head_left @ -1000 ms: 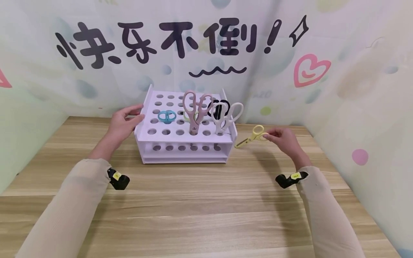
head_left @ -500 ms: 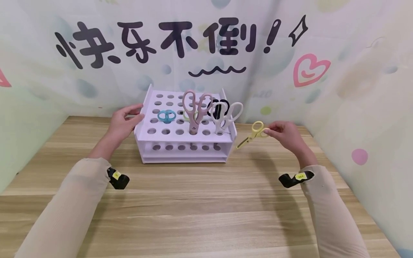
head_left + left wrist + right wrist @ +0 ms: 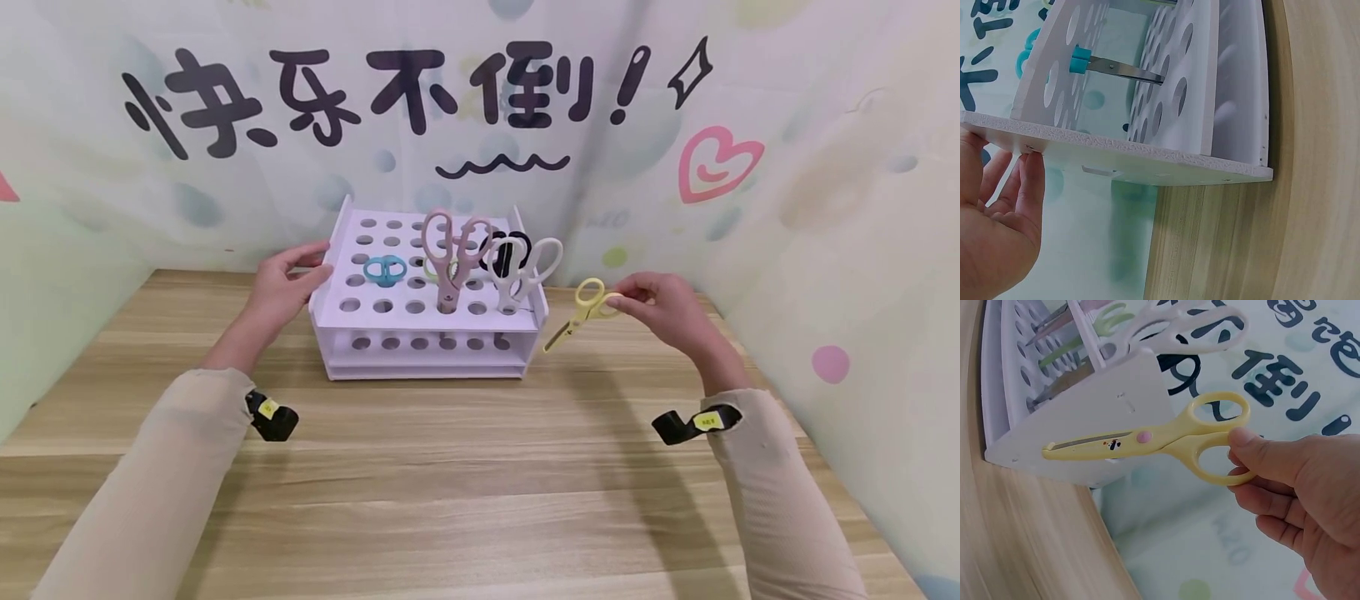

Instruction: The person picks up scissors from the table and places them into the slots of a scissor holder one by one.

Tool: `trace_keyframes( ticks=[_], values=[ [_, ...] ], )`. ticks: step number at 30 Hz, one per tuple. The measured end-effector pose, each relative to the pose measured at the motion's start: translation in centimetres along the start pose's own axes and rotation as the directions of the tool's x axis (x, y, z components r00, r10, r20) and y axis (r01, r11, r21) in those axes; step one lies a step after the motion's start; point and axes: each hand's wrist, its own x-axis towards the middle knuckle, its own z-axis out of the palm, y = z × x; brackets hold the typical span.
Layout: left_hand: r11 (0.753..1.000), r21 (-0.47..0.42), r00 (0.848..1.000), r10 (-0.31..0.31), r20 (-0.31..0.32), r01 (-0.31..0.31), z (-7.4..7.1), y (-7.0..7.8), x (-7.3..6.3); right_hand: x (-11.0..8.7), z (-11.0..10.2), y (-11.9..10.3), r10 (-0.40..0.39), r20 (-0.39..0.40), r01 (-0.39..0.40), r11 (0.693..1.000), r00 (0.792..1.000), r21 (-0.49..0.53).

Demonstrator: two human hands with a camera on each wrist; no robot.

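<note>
Between thumb and fingers, my right hand (image 3: 667, 308) pinches the lower handle loop of yellow scissors (image 3: 1132, 449). They hang beside the right side of a white rack (image 3: 427, 326), blades slanting down and left, apart from it in the head view. With fairly straight fingertips, my left hand (image 3: 281, 287) presses on the outer face of the rack's left panel. Standing in the rack's holes are teal scissors (image 3: 386, 280), mauve-pink scissors (image 3: 448, 293) and white scissors (image 3: 513, 295). Black scissors (image 3: 504, 258) and green scissors (image 3: 1110, 325) are partly hidden behind these.
The rack has rows of round holes on two levels and stands near the back of the wooden table (image 3: 450, 483). A printed cloth backdrop (image 3: 405, 167) rises behind it, and a side wall (image 3: 862, 267) is at the right.
My right hand has lifted slightly with the yellow scissors, whose blades now point more steeply down. The left hand keeps its place on the rack.
</note>
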Motion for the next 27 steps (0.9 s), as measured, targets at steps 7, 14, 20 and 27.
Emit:
trace_keyframes(
  ticks=[7, 14, 20, 27],
  values=[
    [1.0, 0.014, 1.0, 0.007, -0.001, -0.007, 0.0, 0.1, -0.1, -0.4, -0.7, -2.1, -0.051, 0.018, 0.051, 0.998, 0.999, -0.037],
    [1.0, 0.01, 1.0, -0.003, 0.0, 0.003, 0.0, 0.0, -0.1, -0.4, -0.8, -3.8, -0.093, 0.036, 0.094, 0.995, 0.995, -0.037],
    [1.0, 0.014, 1.0, 0.005, 0.001, -0.005, 0.0, 0.0, 0.1, -0.3, -0.6, -4.9, -0.162, 0.031, 0.163, 0.986, 0.986, -0.034],
    [1.0, -0.005, 1.0, -0.003, 0.005, 0.003, 0.0, 0.0, 0.0, 0.8, 0.3, -6.8, -0.236, 0.06, 0.238, 0.971, 0.97, -0.015]
  ],
)
